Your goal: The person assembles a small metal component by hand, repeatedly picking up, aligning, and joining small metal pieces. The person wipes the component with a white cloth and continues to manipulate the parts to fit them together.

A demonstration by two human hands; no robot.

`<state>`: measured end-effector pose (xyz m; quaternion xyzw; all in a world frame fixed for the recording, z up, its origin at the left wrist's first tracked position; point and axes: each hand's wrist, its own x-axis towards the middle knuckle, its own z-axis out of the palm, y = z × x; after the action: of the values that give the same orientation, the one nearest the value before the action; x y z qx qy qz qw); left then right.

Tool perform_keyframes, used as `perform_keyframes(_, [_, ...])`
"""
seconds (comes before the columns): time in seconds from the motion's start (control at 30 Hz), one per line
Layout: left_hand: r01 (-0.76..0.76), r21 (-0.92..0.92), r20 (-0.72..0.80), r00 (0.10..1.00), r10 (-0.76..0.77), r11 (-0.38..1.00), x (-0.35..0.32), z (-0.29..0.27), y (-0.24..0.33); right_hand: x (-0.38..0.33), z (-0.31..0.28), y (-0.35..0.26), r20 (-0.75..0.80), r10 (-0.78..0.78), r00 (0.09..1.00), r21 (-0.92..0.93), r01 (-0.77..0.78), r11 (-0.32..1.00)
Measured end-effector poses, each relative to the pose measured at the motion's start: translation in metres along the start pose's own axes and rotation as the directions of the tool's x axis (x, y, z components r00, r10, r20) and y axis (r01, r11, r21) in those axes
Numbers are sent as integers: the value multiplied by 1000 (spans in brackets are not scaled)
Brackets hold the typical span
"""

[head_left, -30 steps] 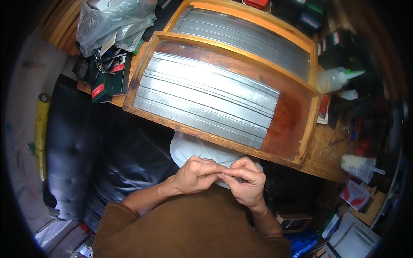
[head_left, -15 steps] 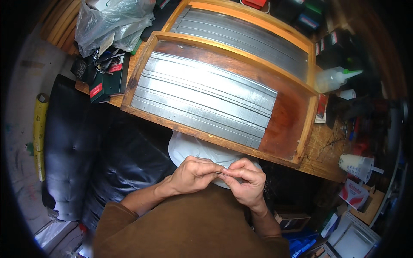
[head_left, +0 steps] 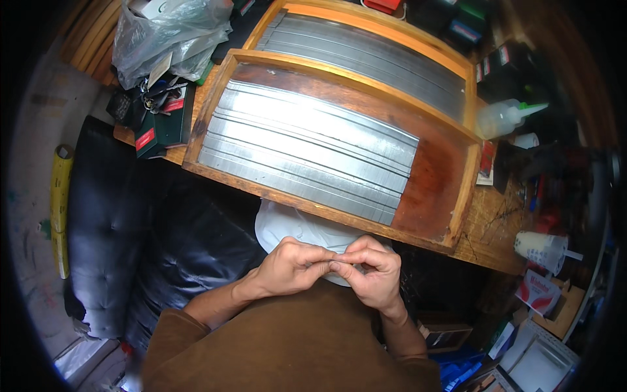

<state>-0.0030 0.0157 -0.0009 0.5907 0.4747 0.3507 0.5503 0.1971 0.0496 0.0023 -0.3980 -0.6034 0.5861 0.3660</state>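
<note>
My left hand [head_left: 290, 266] and my right hand [head_left: 371, 271] meet fingertip to fingertip just in front of my chest. Together they pinch a small thin piece [head_left: 336, 261]; it is too small to tell what it is. Under the hands, on my lap, lies a white rounded bundle [head_left: 287, 225]. Just beyond it the near wooden tray [head_left: 313, 202] sits on the bench edge, holding several long grey metal strips [head_left: 307, 153] laid side by side. My brown sleeves come in from the lower edge.
A second wooden tray [head_left: 418, 42] of metal strips lies behind the first. A clear plastic bag [head_left: 163, 32], dark green boxes [head_left: 160, 130] and keys are at the left. A squeeze bottle [head_left: 503, 117] and a cup [head_left: 542, 248] stand right. A black padded seat [head_left: 111, 222] is on my left.
Both hands stay pressed together on the small piece, with only slight finger movement. The view has shifted a little.
</note>
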Motion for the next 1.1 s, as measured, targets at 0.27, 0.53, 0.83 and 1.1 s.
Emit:
perform_keyframes(0.27, [552,-399,359,828,-430,732,34,-6,-20,-10,1,37,-22,472,881,449,-413,792])
perform_keyframes(0.53, [498,-473,276,867,-415,727,44,-4,-9,1,15,38,-128,462,877,597,-305,743])
perform_keyframes(0.83, [42,-37,81,996,-39,998,14,-7,-8,-13,15,14,-161,28,987,-24,-33,999])
perform_keyframes(1.1, [-162,39,-105,981,166,986,1,7,-10,-2,7,7,-28,-81,996,-35,80,996])
